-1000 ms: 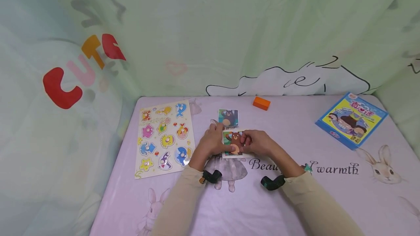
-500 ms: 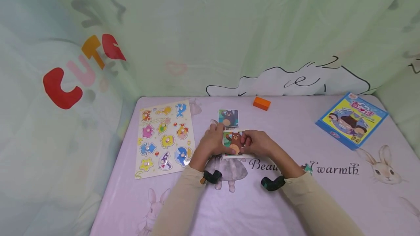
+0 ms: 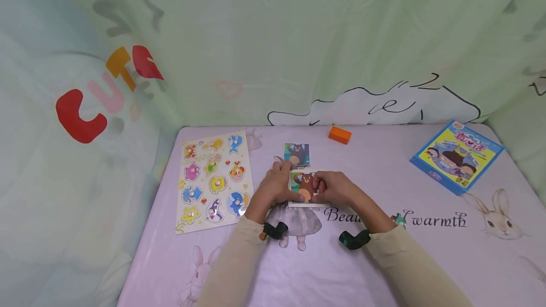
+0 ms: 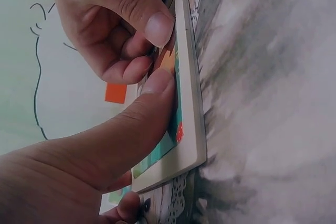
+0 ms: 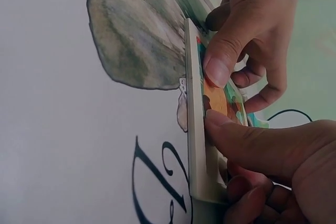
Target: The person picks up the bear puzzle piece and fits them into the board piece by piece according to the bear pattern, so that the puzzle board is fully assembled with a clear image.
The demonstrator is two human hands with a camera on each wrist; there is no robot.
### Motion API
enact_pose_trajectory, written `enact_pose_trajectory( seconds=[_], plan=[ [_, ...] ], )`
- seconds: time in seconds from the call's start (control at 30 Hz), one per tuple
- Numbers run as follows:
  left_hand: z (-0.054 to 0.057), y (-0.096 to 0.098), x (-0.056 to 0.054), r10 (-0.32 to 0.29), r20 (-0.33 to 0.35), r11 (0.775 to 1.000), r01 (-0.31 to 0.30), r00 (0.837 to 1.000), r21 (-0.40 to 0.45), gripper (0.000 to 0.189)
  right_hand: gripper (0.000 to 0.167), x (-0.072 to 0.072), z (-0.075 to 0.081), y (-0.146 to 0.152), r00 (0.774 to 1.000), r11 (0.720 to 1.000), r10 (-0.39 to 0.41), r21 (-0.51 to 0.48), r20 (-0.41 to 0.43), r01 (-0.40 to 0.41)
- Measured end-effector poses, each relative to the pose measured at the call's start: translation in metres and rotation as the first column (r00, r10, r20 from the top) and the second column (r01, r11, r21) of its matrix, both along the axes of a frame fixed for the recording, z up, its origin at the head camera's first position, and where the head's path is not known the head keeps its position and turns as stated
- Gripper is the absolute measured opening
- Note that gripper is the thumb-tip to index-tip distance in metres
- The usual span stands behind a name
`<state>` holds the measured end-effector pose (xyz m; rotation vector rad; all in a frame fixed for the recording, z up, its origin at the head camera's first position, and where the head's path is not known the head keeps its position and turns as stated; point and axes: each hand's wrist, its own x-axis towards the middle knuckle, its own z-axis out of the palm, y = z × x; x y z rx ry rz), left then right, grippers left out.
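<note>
A bear picture puzzle (image 3: pixel 305 181) in a pale frame (image 4: pixel 195 145) lies in front of me, between both hands. My left hand (image 3: pixel 276 185) holds it at its left side, the thumb on the picture and the fingers at the far edge. From the right, my right hand (image 3: pixel 337 186) pinches the picture's right part, its thumb on the surface and its other fingers curled. In the right wrist view both thumbs lie close together on the bear's orange belly (image 5: pixel 216 98). The right hand covers much of the frame's right end.
Just beyond the hands lies a second bear picture (image 3: pixel 297 154). A peg puzzle board (image 3: pixel 228 205) with sea animals is at the left. An orange block (image 3: pixel 340 135) sits near the back edge, and a blue and yellow box (image 3: pixel 458 156) at the right.
Both hands stay in nearly the same place. The right thumb has shifted slightly on the picture, and a bit more of the frame's near edge shows beneath the right hand.
</note>
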<state>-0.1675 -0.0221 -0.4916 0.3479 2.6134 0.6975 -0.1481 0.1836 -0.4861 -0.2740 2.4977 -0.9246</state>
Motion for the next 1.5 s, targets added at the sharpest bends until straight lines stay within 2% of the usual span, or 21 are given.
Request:
enact_pose_trajectory(
  seconds=[0.4, 0.67, 0.77, 0.93, 1.1, 1.33, 1.5],
  plan=[
    [-0.002, 0.0, 0.0, 0.009, -0.008, 1.0, -0.009, 1.0, -0.027, 0.101, 0.03, 0.002, -0.003, -0.002, 0.999, 0.999, -0.03, 0.021, -0.022, 0.03],
    [-0.001, 0.003, 0.001, 0.024, 0.016, 0.999, -0.023, 1.0, -0.028, 0.1, 0.022, 0.005, 0.006, 0.015, 0.997, 0.997, 0.073, -0.006, -0.024, -0.073],
    [0.0, 0.003, 0.002, 0.034, 0.023, 0.999, -0.033, 0.999, -0.026, 0.1, 0.024, 0.007, 0.015, 0.027, 0.995, 0.995, 0.098, 0.007, -0.025, -0.098],
    [-0.001, 0.003, 0.002, 0.043, 0.024, 0.999, -0.043, 0.999, -0.014, 0.101, 0.025, 0.014, 0.034, 0.052, 0.996, 0.996, 0.083, 0.015, -0.019, -0.082],
    [-0.003, 0.003, 0.002, 0.035, 0.022, 0.999, -0.035, 0.999, -0.018, 0.102, 0.021, 0.024, 0.044, 0.082, 0.994, 0.995, 0.1, 0.005, -0.045, -0.1],
    [-0.003, 0.004, 0.002, 0.03, 0.021, 0.999, -0.03, 0.999, -0.022, 0.101, 0.019, 0.035, 0.041, 0.126, 0.995, 0.995, 0.098, 0.021, -0.031, -0.097],
    [-0.003, 0.003, 0.002, 0.035, 0.022, 0.999, -0.035, 0.999, -0.019, 0.102, 0.023, 0.041, 0.034, 0.151, 0.996, 0.998, 0.054, 0.022, 0.067, -0.056]
  ],
)
